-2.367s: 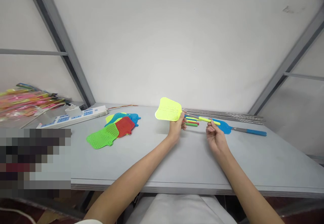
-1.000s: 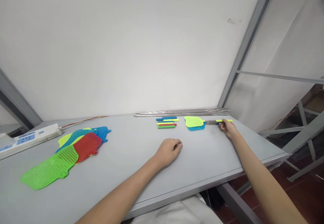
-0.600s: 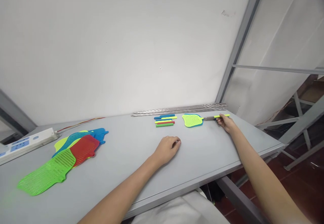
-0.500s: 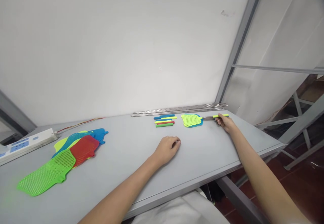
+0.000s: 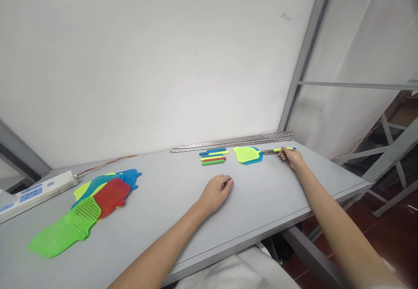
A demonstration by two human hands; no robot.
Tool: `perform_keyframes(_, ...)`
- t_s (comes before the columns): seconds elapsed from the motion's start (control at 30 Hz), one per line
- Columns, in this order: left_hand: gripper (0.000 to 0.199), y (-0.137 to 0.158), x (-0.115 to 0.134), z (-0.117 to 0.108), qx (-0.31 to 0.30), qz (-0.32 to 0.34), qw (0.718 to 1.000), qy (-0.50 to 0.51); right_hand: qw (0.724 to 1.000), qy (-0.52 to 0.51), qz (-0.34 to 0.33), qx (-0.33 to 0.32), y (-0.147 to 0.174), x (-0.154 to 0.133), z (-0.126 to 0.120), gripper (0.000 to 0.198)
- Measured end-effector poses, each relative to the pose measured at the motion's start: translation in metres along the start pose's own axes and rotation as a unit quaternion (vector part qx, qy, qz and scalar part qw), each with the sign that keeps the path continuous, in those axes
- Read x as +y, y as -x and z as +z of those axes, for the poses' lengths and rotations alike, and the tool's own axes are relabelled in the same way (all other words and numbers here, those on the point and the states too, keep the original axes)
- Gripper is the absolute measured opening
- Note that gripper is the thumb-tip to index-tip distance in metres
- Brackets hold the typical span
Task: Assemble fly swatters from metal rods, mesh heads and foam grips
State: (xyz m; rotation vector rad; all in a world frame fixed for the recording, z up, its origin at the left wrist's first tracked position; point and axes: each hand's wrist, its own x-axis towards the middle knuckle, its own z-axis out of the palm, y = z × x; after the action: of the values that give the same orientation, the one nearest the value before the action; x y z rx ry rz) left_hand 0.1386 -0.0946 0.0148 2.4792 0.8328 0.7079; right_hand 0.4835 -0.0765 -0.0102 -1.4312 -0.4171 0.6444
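On a grey tabletop (image 5: 163,228), the right hand (image 5: 291,158) is gripping the handle of a yellow fly swatter (image 5: 246,154) between thumb and fingers, near the table's far right corner. The swatter's perforated head is pointing left and is overlapping a blue fly swatter (image 5: 255,162), whose edge is showing below and to the right; whether the yellow head is pressing on the blue one cannot be told. The left hand (image 5: 215,192) is resting on the table nearer the person, half open, its fingers loosely curling with nothing visible in them. Beyond it, loose handle sleeves in blue and yellow are lying side by side with a red sleeve (image 5: 219,159) and a green sleeve (image 5: 213,162). A bundle of thin metal rods (image 5: 225,142) is lying behind them along the foot of the white wall (image 5: 163,62). At left, detached swatter heads are fanning out in an overlapping pile: a green head (image 5: 65,231) is lying foremost, partly covering a red head (image 5: 114,195), with blue and yellow ones showing behind. A white power strip (image 5: 65,181) is lying beyond the pile, with coloured wires (image 5: 104,163) running from its end.
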Motion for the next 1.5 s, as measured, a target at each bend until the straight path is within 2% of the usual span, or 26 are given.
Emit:
perform_keyframes(0.13,0.037,-0.007,-0.009,-0.01,0.063,-0.034,0.997,0.031,1.0,-0.006,-0.003,0.005,-0.002,0.001,0.001,0.015)
perform_keyframes(0.23,0.038,-0.022,-0.029,-0.022,0.132,-0.057,0.989,0.023,1.0,-0.014,-0.007,0.001,-0.004,0.003,0.001,0.014)
perform_keyframes(0.3,0.038,-0.037,-0.049,-0.03,0.16,-0.062,0.985,-0.027,1.0,-0.019,-0.01,0.0,-0.005,0.004,0.001,0.014)
perform_keyframes(0.37,0.035,-0.052,-0.07,-0.037,0.155,-0.075,0.978,-0.12,1.0,-0.024,-0.012,-0.001,-0.005,0.004,0.001,0.015)
perform_keyframes(0.53,0.03,-0.082,-0.114,-0.05,0.122,-0.1,0.971,-0.181,0.999,-0.031,-0.021,-0.01,-0.003,0.003,0.001,0.014)
perform_keyframes(0.67,0.029,-0.086,-0.134,-0.056,0.077,-0.121,0.963,-0.23,0.999,-0.029,-0.027,-0.02,-0.002,0.004,0.002,0.015)
perform_keyframes(0.8,0.025,-0.078,-0.14,-0.06,0.046,-0.14,0.949,-0.279,0.999,-0.03,-0.029,-0.026,-0.003,0.004,0.003,0.015)
perform_keyframes(1.07,0.022,-0.073,-0.134,-0.063,0.065,-0.142,0.924,-0.35,0.999,-0.033,-0.028,-0.024,-0.003,0.004,0.004,0.015)
perform_keyframes(1.27,0.022,-0.076,-0.141,-0.063,0.079,-0.133,0.918,-0.366,0.999,-0.031,-0.028,-0.023,-0.004,0.004,0.005,0.017)
perform_keyframes(1.5,0.023,-0.087,-0.152,-0.062,0.062,-0.126,0.914,-0.381,0.999,-0.032,-0.034,-0.022,-0.002,0.003,0.006,0.02)
